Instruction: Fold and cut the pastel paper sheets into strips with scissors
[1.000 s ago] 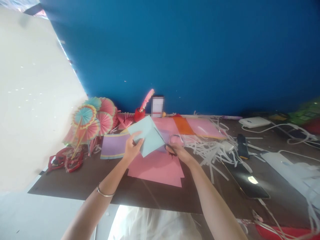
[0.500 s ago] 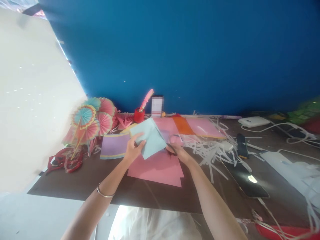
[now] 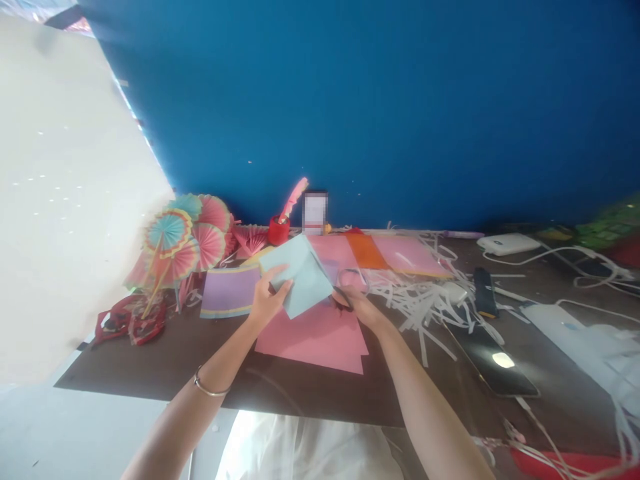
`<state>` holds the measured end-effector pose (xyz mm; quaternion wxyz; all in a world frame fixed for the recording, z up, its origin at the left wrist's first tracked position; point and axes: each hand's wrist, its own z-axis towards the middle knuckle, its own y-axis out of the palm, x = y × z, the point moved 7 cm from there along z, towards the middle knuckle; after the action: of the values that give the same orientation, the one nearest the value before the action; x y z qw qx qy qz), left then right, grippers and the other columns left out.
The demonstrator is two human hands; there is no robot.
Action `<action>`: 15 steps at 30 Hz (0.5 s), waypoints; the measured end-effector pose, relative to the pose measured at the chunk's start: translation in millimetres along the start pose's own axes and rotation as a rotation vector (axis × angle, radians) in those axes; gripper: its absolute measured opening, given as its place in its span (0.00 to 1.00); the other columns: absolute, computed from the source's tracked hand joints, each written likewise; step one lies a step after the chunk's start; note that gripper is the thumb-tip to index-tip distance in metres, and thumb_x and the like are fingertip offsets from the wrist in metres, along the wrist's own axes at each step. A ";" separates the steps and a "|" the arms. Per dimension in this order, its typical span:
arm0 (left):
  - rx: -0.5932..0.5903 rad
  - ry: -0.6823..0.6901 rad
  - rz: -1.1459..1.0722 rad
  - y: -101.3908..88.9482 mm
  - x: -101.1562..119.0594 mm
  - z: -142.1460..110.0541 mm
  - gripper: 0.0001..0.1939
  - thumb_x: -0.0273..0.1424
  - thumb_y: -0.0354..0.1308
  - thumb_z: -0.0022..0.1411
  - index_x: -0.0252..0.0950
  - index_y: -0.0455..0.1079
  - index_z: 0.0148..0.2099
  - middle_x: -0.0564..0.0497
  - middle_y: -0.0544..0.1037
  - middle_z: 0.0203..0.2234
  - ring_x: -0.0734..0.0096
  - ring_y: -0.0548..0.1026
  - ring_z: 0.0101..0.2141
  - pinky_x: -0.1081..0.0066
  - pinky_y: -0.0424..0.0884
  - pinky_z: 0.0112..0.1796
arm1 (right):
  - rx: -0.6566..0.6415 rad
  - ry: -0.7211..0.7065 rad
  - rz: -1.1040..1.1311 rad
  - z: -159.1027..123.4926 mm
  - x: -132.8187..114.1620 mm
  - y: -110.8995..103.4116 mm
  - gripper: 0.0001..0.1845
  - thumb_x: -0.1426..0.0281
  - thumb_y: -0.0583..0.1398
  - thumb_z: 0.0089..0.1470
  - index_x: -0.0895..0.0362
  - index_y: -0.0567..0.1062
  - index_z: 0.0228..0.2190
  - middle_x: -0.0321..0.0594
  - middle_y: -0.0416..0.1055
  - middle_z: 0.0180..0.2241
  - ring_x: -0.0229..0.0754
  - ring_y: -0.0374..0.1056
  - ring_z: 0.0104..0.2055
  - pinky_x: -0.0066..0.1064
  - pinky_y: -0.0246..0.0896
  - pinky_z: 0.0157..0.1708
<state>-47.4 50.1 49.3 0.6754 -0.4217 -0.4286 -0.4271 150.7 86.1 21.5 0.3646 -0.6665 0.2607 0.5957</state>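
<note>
Blue paper (image 3: 300, 283) sits slightly nearer the body and further right over the pink sheets (image 3: 313, 337) than 1 second ago, while the scissors (image 3: 344, 299) hold nearly the same place at their right side. Earlier a dark blade line shows along the paper's right edge; now paper covers it, which suggests the blades lie deeper behind or between the layers, though I cannot tell which, nor whether they are parted.

The left hand (image 3: 270, 295) pinches the paper's left side, thumb on the near face, above the left far part of the pink sheets. The right hand (image 3: 359, 307) grips the scissors' handles beside the pink sheets' right edge. So both hands, 2 in all, are occupied.

As for room, brown tabletop (image 3: 220, 360) shows left of the pink sheets and along their near side, as far as the front edge. White strips (image 3: 433, 303) crowd the right, close by the right hand. Left and just beyond, a purple sheet (image 3: 229, 291) lies near the left wrist.
</note>
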 end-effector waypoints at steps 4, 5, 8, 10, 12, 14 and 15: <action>-0.008 0.000 0.010 0.1 -0.3 0.2 0.17 0.35 0.56 0.55 0.39 0.68 0.47 0.48 0.73 0.45 0.70 0.72 0.40 0.71 0.70 0.39 | 0.009 0.013 -0.003 -0.3 -0.9 0.2 0.22 0.55 0.55 0.52 0.58 0.67 0.17 0.33 0.62 0.14 0.34 0.57 0.18 0.28 0.51 0.22; -0.010 0.005 0.015 0.1 -0.1 0.4 0.17 0.35 0.56 0.55 0.39 0.68 0.47 0.48 0.73 0.45 0.69 0.72 0.41 0.71 0.69 0.40 | 0.016 0.014 -0.003 -0.3 -0.8 -0.1 0.22 0.55 0.55 0.52 0.58 0.67 0.17 0.33 0.62 0.14 0.34 0.57 0.18 0.28 0.51 0.22; -0.010 0.011 0.014 -0.1 -0.4 0.8 0.17 0.35 0.56 0.55 0.39 0.68 0.47 0.48 0.73 0.46 0.68 0.71 0.44 0.70 0.67 0.43 | 0.031 0.016 -0.003 0.2 1.3 -1.4 0.22 0.55 0.56 0.51 0.58 0.67 0.17 0.33 0.62 0.15 0.34 0.57 0.18 0.28 0.51 0.22; -0.010 0.003 0.000 -0.2 -1.4 0.9 0.17 0.35 0.57 0.55 0.39 0.68 0.48 0.48 0.73 0.46 0.67 0.70 0.44 0.69 0.67 0.43 | 0.029 0.019 -0.002 0.7 4.0 -1.7 0.22 0.55 0.56 0.51 0.58 0.67 0.17 0.34 0.62 0.15 0.34 0.57 0.18 0.28 0.51 0.22; -0.009 0.000 -0.010 -0.5 -1.9 1.0 0.18 0.35 0.57 0.55 0.39 0.68 0.48 0.48 0.72 0.46 0.67 0.70 0.44 0.69 0.66 0.44 | 0.037 0.025 0.005 1.4 6.8 -2.7 0.21 0.55 0.56 0.51 0.58 0.68 0.17 0.34 0.62 0.16 0.34 0.57 0.18 0.28 0.51 0.21; -0.005 0.008 -0.003 -0.9 -1.3 1.1 0.18 0.35 0.57 0.54 0.39 0.68 0.48 0.48 0.73 0.46 0.66 0.70 0.45 0.68 0.66 0.44 | 0.049 0.030 0.009 1.9 8.8 -3.8 0.21 0.55 0.56 0.51 0.58 0.68 0.17 0.34 0.62 0.16 0.34 0.57 0.18 0.28 0.51 0.20; -0.004 0.013 0.005 -1.0 -0.9 1.2 0.17 0.35 0.57 0.54 0.40 0.68 0.48 0.48 0.73 0.46 0.67 0.70 0.45 0.68 0.66 0.45 | 0.052 0.032 0.009 2.1 9.3 -4.1 0.21 0.55 0.56 0.51 0.58 0.67 0.17 0.34 0.62 0.16 0.34 0.57 0.18 0.28 0.51 0.20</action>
<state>-48.9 51.1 49.0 0.6785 -0.4213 -0.4221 -0.4288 154.1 91.1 13.0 0.3752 -0.6651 0.2848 0.5795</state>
